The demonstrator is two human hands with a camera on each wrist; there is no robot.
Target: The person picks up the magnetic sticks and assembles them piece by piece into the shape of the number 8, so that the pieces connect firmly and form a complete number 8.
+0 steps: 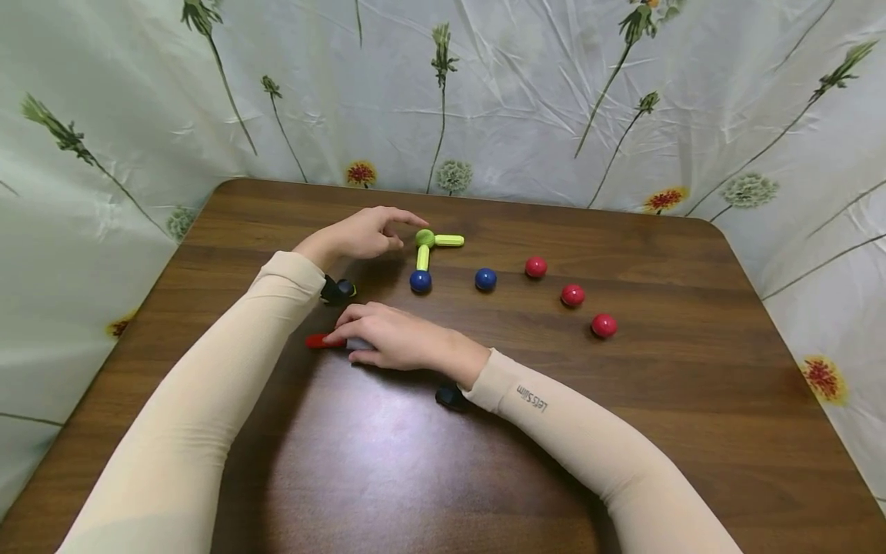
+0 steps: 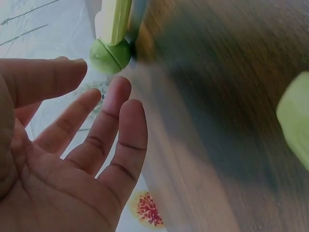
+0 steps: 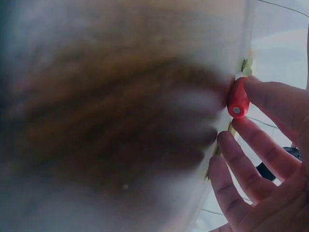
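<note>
My left hand reaches over the far left of the table, fingers extended, with a fingertip right at the green ball. Two yellow-green sticks meet at that ball: one stick points right, the other runs toward me to a blue ball. The left wrist view shows thumb and fingers spread close to the green ball, nothing held. Nearer to me, my right hand pinches a red stick at the table; a round metal spot shows on the stick's end.
A loose blue ball lies right of the joined pieces. Beyond it, three red balls form a slanting row. A flowered curtain hangs along the far edge of the brown wooden table. Both wrists carry black straps.
</note>
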